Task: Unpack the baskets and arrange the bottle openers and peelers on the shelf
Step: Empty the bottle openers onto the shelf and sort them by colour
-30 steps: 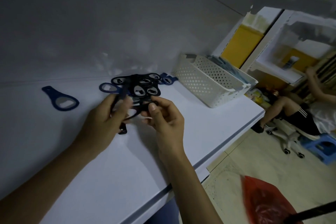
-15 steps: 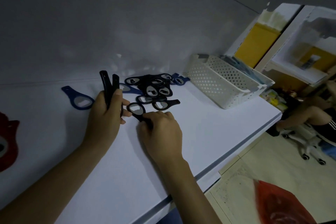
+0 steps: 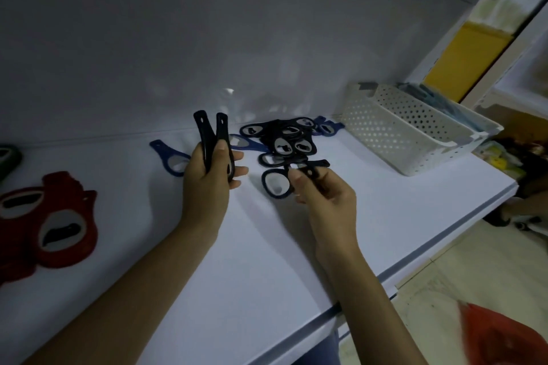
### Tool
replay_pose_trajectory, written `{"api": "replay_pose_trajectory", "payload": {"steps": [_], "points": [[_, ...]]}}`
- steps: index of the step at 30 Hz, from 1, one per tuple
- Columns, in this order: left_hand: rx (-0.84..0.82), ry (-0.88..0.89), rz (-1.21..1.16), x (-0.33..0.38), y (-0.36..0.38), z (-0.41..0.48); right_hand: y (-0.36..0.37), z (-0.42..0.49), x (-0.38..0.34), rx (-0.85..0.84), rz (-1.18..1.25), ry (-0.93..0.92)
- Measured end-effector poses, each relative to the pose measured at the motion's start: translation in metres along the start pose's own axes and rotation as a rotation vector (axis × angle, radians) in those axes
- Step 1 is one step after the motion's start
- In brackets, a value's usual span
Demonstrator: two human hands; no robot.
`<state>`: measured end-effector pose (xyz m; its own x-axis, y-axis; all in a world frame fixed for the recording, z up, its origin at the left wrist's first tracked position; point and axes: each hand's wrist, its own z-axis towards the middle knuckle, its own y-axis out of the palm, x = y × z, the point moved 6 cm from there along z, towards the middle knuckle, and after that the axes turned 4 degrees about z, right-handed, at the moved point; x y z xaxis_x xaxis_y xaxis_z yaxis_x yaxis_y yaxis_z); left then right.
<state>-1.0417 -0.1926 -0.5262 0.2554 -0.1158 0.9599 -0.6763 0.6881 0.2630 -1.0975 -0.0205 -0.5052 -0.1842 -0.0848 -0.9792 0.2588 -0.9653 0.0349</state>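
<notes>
My left hand (image 3: pixel 209 179) grips two dark bottle openers (image 3: pixel 212 136) upright, their handles sticking up above my fingers. My right hand (image 3: pixel 323 195) pinches the handle of one black bottle opener (image 3: pixel 277 182), its ring pointing left just above the white shelf (image 3: pixel 267 246). Behind it a heap of black bottle openers (image 3: pixel 289 139) lies on the shelf, with blue openers (image 3: pixel 324 127) at the heap's far edge. A single blue opener (image 3: pixel 169 157) lies partly hidden behind my left hand.
Red bottle openers (image 3: pixel 50 216) lie at the left; a green one (image 3: pixel 9 157) is at the far left edge. A white perforated basket (image 3: pixel 397 133) stands at the shelf's right end with blue items inside. A red bag (image 3: pixel 504 338) is on the floor.
My right hand has lifted one black opener off the shelf, away from the heap. My left hand still grips its two openers, a little higher. The view shifted left, showing more red openers.
</notes>
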Motion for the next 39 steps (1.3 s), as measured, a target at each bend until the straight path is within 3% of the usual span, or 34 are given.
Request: {"api": "replay_pose_trajectory", "payload": {"steps": [3,7,9,12,14,17,23,25,29,33,36,39], "points": [[-0.124,-0.022,0.047,-0.001,0.008,-0.002,0.008,0.006,-0.004,-0.076,0.205,0.050],[-0.379,0.062,0.189,0.002,0.024,-0.014,0.033,0.025,-0.010,-0.160,0.155,-0.007],[-0.313,0.068,0.224,0.001,0.020,-0.011,0.035,0.039,-0.009,-0.088,-0.053,-0.072],[-0.211,0.020,0.169,-0.001,0.012,-0.007,0.018,0.055,0.003,0.077,-0.806,-0.166],[-0.195,0.006,0.139,0.000,0.012,-0.007,0.004,0.057,0.017,0.079,-1.123,-0.073],[-0.193,-0.003,0.122,0.001,0.012,-0.006,-0.001,0.055,0.030,0.019,-1.157,-0.005],[-0.147,-0.067,0.043,0.000,0.010,-0.004,0.015,0.047,0.008,0.029,-1.282,-0.246],[-0.139,-0.108,-0.006,-0.001,0.010,-0.003,0.018,0.041,-0.002,0.091,-1.191,-0.383],[-0.167,-0.170,-0.043,-0.003,0.011,-0.002,0.017,0.022,-0.029,0.222,-0.617,-0.668],[-0.229,-0.232,-0.080,-0.005,0.014,0.000,0.052,0.003,-0.029,-0.094,-0.534,-0.839],[-0.165,-0.319,-0.213,-0.008,0.005,0.003,0.062,0.004,-0.018,-0.228,-0.468,-0.712],[-0.173,-0.364,-0.267,-0.007,0.003,0.003,0.046,0.021,-0.010,-0.055,-0.347,-0.454]]}}
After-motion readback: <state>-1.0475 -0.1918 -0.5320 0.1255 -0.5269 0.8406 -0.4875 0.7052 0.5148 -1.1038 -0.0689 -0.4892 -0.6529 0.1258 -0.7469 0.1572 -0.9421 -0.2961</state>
